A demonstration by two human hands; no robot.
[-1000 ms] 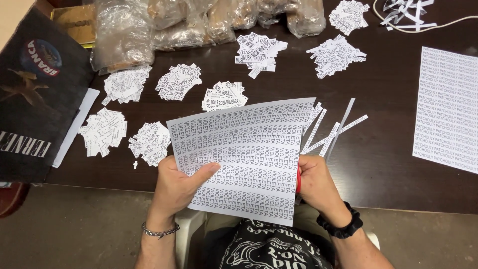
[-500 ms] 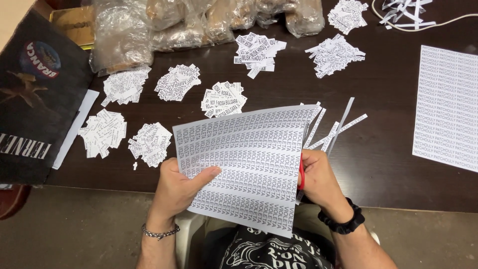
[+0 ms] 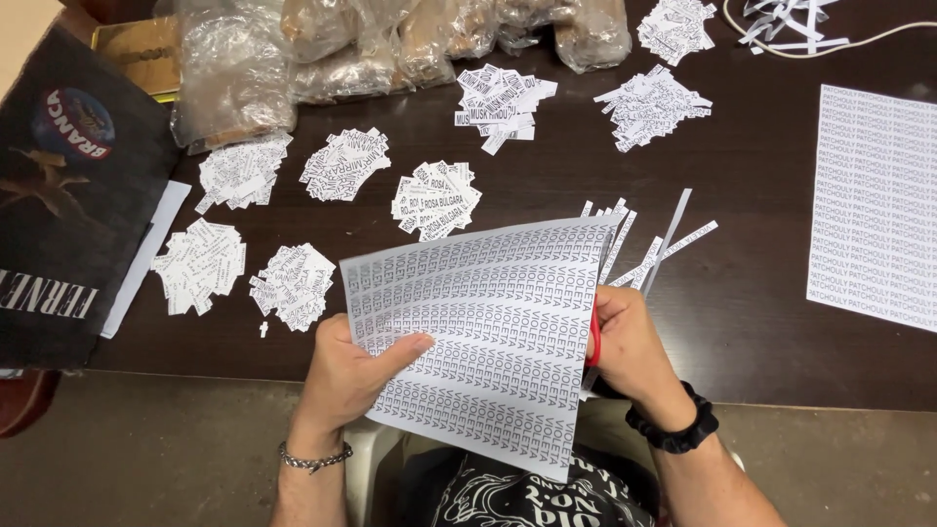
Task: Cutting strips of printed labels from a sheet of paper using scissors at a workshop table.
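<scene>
Left hand (image 3: pixel 349 376): grips printed sheet (image 3: pixel 488 332), thumb on top. Right hand (image 3: pixel 630 346): closed around red-handled scissors (image 3: pixel 590 337) at sheet's right edge. Cut strips (image 3: pixel 654 249) and label piles (image 3: pixel 293 283) on dark tabletop (image 3: pixel 752 332).

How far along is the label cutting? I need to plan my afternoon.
Done: several piles of cut labels lie on the table, with loose strips beside them. In hand: the left hand holds a printed sheet while the right hand works red-handled scissors along its edge. Left: most of that sheet, plus another uncut sheet.
</scene>
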